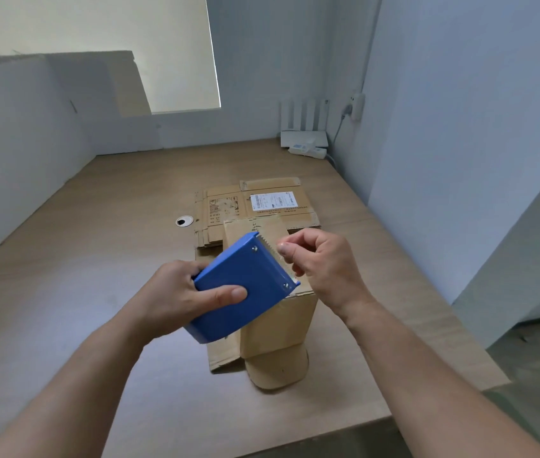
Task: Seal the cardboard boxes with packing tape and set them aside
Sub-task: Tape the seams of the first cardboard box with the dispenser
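Observation:
My left hand (182, 295) grips a blue tape dispenser (242, 285), held above a small upright cardboard box (278, 328) in the middle of the wooden table (96, 259). At the dispenser's toothed blade, my right hand (321, 262) pinches the end of the clear tape (283, 256) between thumb and fingers. The box's rounded tuck flap (278, 371) lies open toward me, and the dispenser hides most of its top. A flattened cardboard box (255, 206) with a white shipping label lies just behind it.
A round cable hole (184, 221) sits in the table left of the flat box. A white router and power strip (305, 143) occupy the back right corner. Cardboard sheets (96, 90) lean against the left wall. The table's edge runs close on my right.

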Demonstrator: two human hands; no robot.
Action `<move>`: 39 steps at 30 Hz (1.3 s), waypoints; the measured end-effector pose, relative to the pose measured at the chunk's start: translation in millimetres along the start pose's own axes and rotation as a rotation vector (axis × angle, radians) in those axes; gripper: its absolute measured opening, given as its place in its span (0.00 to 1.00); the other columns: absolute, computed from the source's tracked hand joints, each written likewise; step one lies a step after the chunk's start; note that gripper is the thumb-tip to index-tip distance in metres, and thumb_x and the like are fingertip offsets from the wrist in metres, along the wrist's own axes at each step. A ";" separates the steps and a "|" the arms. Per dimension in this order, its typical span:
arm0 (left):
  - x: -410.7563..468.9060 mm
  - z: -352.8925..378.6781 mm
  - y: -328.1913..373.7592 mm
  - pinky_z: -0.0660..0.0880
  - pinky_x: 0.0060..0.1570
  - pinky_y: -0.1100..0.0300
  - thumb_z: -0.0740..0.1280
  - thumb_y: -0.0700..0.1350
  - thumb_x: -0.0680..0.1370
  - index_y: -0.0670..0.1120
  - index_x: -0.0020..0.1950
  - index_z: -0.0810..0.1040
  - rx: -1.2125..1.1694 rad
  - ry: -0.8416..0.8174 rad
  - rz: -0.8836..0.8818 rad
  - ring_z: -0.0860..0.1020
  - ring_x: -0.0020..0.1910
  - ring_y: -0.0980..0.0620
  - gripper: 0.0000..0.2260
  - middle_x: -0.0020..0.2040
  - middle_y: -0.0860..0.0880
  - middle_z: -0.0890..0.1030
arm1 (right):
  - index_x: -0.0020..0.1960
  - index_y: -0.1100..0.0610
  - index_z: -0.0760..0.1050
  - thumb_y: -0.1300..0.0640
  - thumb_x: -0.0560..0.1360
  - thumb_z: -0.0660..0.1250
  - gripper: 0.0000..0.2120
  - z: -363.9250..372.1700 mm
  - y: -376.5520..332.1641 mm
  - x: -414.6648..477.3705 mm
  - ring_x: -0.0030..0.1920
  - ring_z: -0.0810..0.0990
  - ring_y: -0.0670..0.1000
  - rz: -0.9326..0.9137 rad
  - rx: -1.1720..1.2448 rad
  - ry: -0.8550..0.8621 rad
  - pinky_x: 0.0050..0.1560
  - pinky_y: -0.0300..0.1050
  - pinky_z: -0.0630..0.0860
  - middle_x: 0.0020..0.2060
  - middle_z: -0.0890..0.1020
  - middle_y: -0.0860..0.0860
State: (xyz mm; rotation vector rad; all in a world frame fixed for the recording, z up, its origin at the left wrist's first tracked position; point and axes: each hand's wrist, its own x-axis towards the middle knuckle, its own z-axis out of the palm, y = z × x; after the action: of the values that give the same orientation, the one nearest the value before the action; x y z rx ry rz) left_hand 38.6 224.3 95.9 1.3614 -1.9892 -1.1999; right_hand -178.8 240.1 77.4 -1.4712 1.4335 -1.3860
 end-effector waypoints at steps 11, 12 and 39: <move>-17.9 -70.1 -21.0 0.74 0.40 0.54 0.71 0.76 0.40 0.44 0.40 0.84 0.156 -0.113 -0.269 0.83 0.37 0.42 0.43 0.37 0.43 0.84 | 0.35 0.58 0.77 0.63 0.73 0.71 0.08 -63.1 47.5 -1.6 0.22 0.70 0.44 0.236 0.016 0.251 0.26 0.38 0.69 0.24 0.78 0.47; -17.6 -72.4 -23.6 0.74 0.41 0.54 0.71 0.77 0.41 0.43 0.40 0.84 0.200 -0.126 -0.315 0.83 0.37 0.43 0.44 0.37 0.44 0.85 | 0.35 0.58 0.76 0.63 0.73 0.71 0.09 -61.1 55.7 -2.5 0.22 0.69 0.44 0.270 0.004 0.237 0.26 0.37 0.69 0.23 0.78 0.47; 45.5 -22.0 -64.3 0.68 0.38 0.59 0.65 0.70 0.69 0.46 0.43 0.79 0.611 -0.142 -0.630 0.78 0.41 0.52 0.27 0.42 0.48 0.80 | 0.54 0.59 0.73 0.47 0.75 0.67 0.16 -13.4 101.5 -5.0 0.40 0.80 0.54 0.713 -0.367 0.024 0.38 0.47 0.73 0.47 0.81 0.54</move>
State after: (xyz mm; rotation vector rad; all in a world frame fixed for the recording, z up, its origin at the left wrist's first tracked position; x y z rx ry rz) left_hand 69.4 165.5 48.2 2.3972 -2.2037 -0.9617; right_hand -218.1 228.6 -16.6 -0.9694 2.0376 -0.7230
